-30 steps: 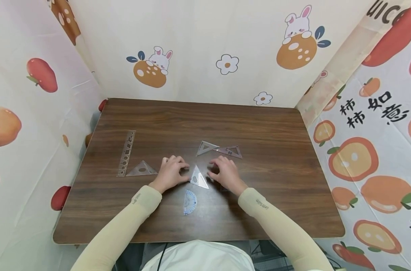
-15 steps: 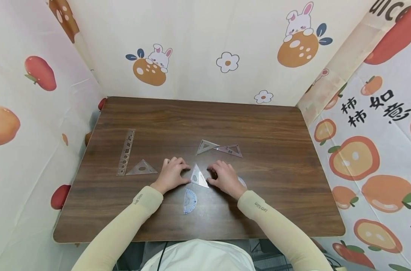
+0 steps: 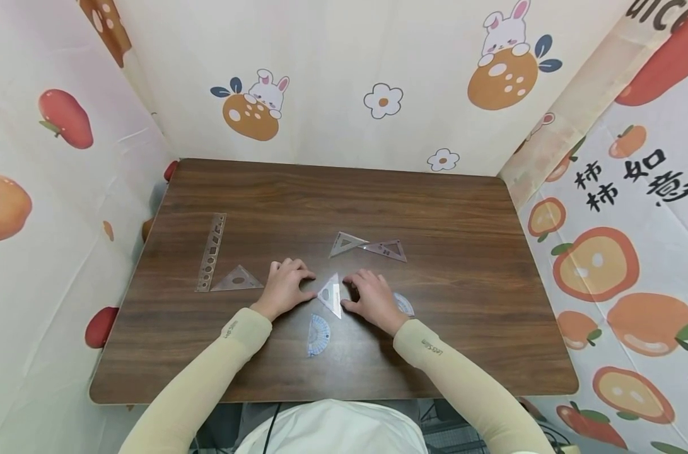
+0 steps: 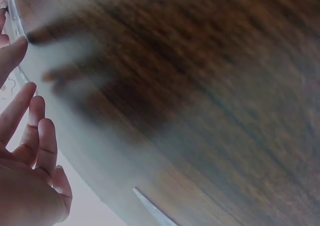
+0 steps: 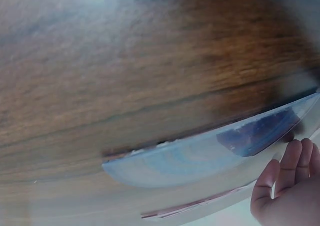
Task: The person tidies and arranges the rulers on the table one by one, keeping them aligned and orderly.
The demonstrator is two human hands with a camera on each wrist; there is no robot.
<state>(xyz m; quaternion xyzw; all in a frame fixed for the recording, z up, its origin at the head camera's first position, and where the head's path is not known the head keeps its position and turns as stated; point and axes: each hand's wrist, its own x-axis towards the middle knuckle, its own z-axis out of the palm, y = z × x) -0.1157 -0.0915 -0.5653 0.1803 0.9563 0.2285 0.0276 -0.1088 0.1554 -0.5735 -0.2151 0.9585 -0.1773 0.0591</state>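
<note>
A clear set square point(image 3: 329, 296) with a round hole lies flat on the table between the two hands. My left hand point(image 3: 287, 287) is at its left corner, the thumb tip right at the plastic and the fingers spread apart from the thumb. On the other side my right hand point(image 3: 372, 299) is beside the long edge, thumb and forefinger tips close to it and apart from each other. A blue-tinted protractor point(image 3: 403, 304), partly hidden by the right hand, lies behind that hand and fills much of the right wrist view. Nearer the body lies another blue protractor point(image 3: 319, 335).
Two small set squares, one clear point(image 3: 344, 243) and one pinkish point(image 3: 388, 250), overlap at the corners beyond the hands. To the left lie a stencil ruler point(image 3: 211, 252) and a larger clear set square point(image 3: 238, 279). The wooden table point(image 3: 468, 265) has printed cloth around it.
The middle set square has turned, its long edge now upright beside my right hand. My right hand has moved slightly left, uncovering more of the protractor behind it.
</note>
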